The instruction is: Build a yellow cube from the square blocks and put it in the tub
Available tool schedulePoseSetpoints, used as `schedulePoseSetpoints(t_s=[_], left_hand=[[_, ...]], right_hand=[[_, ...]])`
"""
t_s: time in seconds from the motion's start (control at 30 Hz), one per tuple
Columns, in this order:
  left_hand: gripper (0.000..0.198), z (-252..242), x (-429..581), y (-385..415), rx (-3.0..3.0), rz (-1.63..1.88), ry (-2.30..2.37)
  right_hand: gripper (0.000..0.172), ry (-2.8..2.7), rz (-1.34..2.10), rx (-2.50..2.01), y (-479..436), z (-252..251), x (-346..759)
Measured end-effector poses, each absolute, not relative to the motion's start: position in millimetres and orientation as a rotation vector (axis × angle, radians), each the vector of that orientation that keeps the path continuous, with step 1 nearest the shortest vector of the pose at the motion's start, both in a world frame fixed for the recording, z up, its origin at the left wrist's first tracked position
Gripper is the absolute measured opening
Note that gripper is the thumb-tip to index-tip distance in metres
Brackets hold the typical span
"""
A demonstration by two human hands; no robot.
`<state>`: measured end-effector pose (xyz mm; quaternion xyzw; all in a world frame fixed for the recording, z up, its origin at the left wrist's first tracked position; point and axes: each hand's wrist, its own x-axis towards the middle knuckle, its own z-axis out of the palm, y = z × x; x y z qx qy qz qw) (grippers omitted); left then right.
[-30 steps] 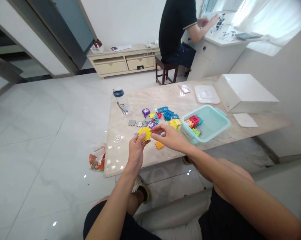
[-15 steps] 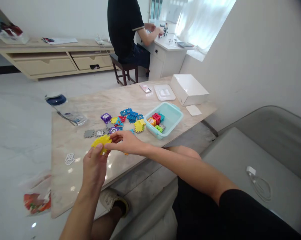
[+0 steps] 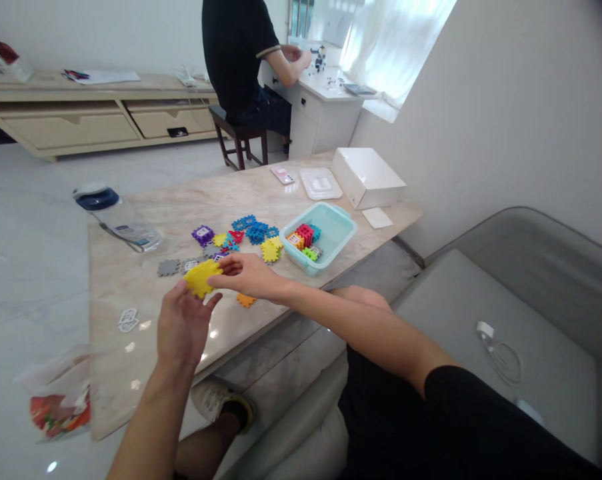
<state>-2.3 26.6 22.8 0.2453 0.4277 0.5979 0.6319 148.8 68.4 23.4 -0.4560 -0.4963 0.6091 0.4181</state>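
Both my hands meet on a yellow toothed plastic tile (image 3: 201, 277) above the near part of the marble table (image 3: 131, 293). My left hand (image 3: 182, 325) grips its lower left edge with thumb and fingers. My right hand (image 3: 245, 273) pinches its right edge. Just beyond the hands lies a scatter of coloured tiles (image 3: 241, 237): purple, blue, red, yellow and grey. An orange tile (image 3: 245, 300) lies under my right wrist. A teal tub (image 3: 338, 230) to the right holds a few more coloured pieces.
A water bottle (image 3: 113, 215) lies on its side at the table's left. A white box (image 3: 368, 177), a clear lid (image 3: 321, 183) and a small card sit at the far end. Another person sits at a white desk behind. A grey sofa (image 3: 481, 313) is on my right.
My view has swung right, so the table has slid left in the picture. Both hands have stayed on the yellow tile, which has tilted a little.
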Motion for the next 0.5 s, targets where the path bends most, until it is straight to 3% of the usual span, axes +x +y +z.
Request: schedulePoseSetpoints(t_s=[0.17, 0.37, 0.5], left_hand=[[0.045, 30, -9, 33, 0.545, 1.397, 0.945], [0.045, 33, -18, 29, 0.533, 1.435, 0.867], [0.044, 37, -22, 29, 0.495, 1.418, 0.809]], right_hand=[[0.037, -1.303, 1.249, -1.277, 82, 45, 219], [0.032, -1.961, 0.371, -2.095, 114, 86, 349], [0.024, -2.141, 0.348, -2.358, 132, 89, 379]])
